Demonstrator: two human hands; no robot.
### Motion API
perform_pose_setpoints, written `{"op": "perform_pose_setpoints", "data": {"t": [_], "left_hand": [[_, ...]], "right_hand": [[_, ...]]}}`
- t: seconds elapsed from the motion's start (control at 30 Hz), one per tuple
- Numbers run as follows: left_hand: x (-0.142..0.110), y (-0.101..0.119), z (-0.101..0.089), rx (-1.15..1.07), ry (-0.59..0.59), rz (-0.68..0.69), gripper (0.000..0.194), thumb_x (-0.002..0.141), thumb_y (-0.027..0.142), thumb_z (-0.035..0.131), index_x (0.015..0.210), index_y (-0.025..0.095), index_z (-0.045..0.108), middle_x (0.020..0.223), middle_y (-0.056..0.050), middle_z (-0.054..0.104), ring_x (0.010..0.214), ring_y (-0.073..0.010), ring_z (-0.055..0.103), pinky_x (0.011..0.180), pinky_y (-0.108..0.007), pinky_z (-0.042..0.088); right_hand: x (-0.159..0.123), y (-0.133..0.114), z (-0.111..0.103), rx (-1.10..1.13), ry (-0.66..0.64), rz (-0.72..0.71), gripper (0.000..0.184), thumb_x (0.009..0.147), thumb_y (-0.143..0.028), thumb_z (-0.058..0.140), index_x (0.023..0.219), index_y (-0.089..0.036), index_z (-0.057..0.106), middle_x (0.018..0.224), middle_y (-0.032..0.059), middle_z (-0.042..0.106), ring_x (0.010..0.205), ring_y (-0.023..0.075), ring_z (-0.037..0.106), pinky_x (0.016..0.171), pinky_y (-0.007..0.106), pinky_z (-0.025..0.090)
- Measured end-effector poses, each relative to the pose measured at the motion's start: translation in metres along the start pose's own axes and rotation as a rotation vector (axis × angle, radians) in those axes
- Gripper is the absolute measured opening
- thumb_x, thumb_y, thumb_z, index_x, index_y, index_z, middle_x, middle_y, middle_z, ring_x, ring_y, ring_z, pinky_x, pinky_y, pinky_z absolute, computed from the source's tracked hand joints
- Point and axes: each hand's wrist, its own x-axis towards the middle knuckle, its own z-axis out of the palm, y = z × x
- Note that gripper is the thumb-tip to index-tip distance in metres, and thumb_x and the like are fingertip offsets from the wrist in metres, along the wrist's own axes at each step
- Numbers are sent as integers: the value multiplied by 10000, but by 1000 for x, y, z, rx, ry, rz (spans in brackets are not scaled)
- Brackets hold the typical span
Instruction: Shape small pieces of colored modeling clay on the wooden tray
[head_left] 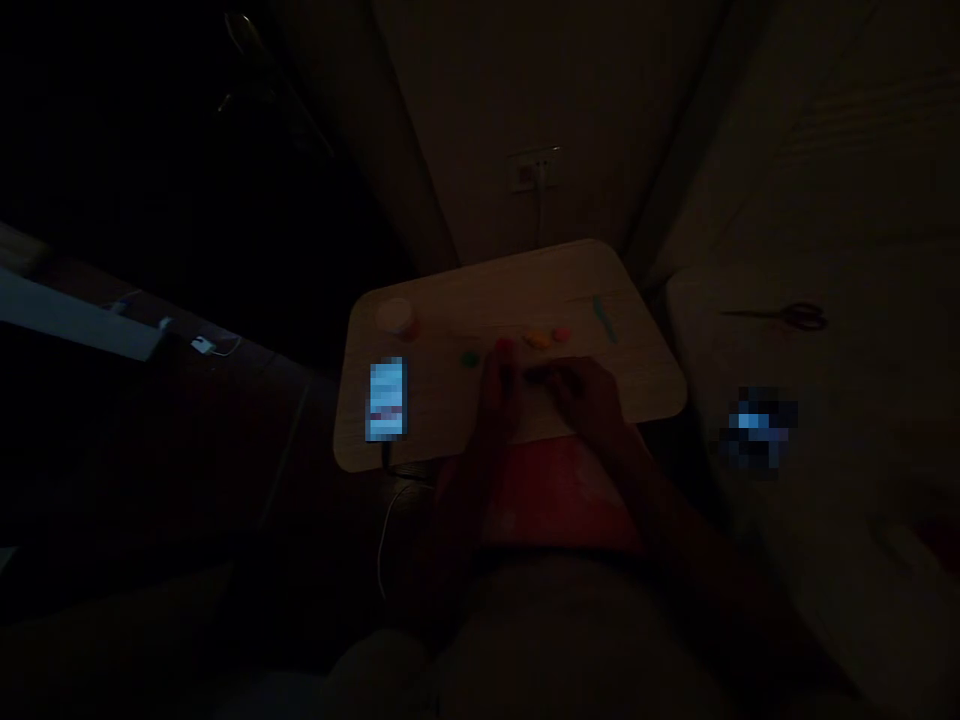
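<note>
Fingers of the right hand (589, 388) apparently pinch one dark piece (535, 375); left hand (497, 388), cannot tell. Four coloured lumps (537, 340) lie toward twelve o'clock; one phone (386, 400), screen blurred, at nine.

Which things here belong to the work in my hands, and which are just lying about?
Likely in the work:
- dark piece, seemingly in the right hand
- red piece, by the left hand
- green, orange and pink pieces

Probably lying about:
- phone
- scissors

Unclear: blue strip, tub.
</note>
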Motion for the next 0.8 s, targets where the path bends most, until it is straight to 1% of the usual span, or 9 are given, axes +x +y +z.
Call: {"op": "perform_pose_setpoints", "data": {"t": [0.1, 0.2, 0.27, 0.37, 0.47, 0.57, 0.63, 0.7, 0.8], "left_hand": [[-1, 3, 0, -29, -13, -36, 187, 993, 400, 554, 902, 237, 558, 948, -59, 603, 982, -224, 578, 966, -396, 495], [-5, 5, 2, -107, -65, -94, 283, 1017, 494, 551, 1035, 218, 609, 977, -67, 647, 909, -203, 608, 887, -369, 520], [-7, 4, 5, -167, -92, -82, 376, 1009, 552, 563, 1158, 210, 614, 996, -67, 676, 885, -196, 636, 863, -361, 534], [-9, 2, 9, -197, -37, -140, 435, 947, 534, 690, 1232, 218, 598, 1061, -76, 705, 966, -198, 684, 918, -361, 555], [-9, 5, 9, -183, -55, -165, 372, 896, 501, 765, 1101, 210, 657, 1022, -66, 731, 931, -201, 707, 879, -350, 577], [-8, 12, 7, -134, -115, -93, 273, 963, 467, 685, 1049, 210, 723, 1079, -83, 759, 1021, -227, 717, 955, -382, 574], [-8, 17, 6, -118, -110, -56, 257, 994, 447, 642, 1039, 217, 747, 1115, -96, 768, 1066, -240, 718, 1006, -404, 563], [-9, 19, 7, -129, -110, -78, 238, 985, 431, 661, 1053, 220, 747, 1114, -96, 775, 1058, -242, 725, 1008, -408, 566], [-11, 19, 8, -180, -96, -160, 234, 944, 414, 721, 1051, 206, 722, 1035, -80, 781, 968, -224, 739, 930, -375, 584]], "right_hand": [[0, 2, 0, -93, -8, -75, 150, 898, -277, 682, 987, -243, 798, 1008, 95, 814, 998, 304, 705, 947, 492, 549], [-1, 5, 0, -145, 33, -101, 167, 894, -294, 671, 994, -220, 781, 1019, 115, 799, 1019, 324, 686, 938, 508, 544], [-2, 6, -1, -147, 25, -111, 183, 901, -310, 666, 1014, -216, 775, 1025, 116, 795, 997, 316, 687, 926, 500, 543], [-3, 6, -3, -158, 18, -113, 196, 919, -336, 645, 1016, -219, 769, 1009, 113, 790, 970, 311, 684, 901, 491, 545], [-4, 4, -5, -148, -1, -122, 203, 931, -341, 633, 1035, -227, 765, 1041, 115, 787, 992, 320, 685, 911, 505, 543], [-4, 3, -7, -158, 0, -110, 204, 935, -351, 638, 1047, -233, 759, 1036, 111, 782, 971, 318, 685, 886, 501, 547], [-4, 3, -8, -148, 3, -113, 211, 930, -355, 647, 1061, -228, 754, 1034, 117, 777, 978, 321, 687, 888, 503, 547], [-4, 2, -9, -118, 2, -113, 236, 928, -359, 653, 1096, -220, 744, 1053, 124, 766, 991, 320, 688, 893, 499, 549], [-5, 0, -11, -64, 11, -140, 307, 924, -376, 671, 1185, -222, 720, 1135, 134, 742, 1053, 323, 682, 933, 505, 549]]}}
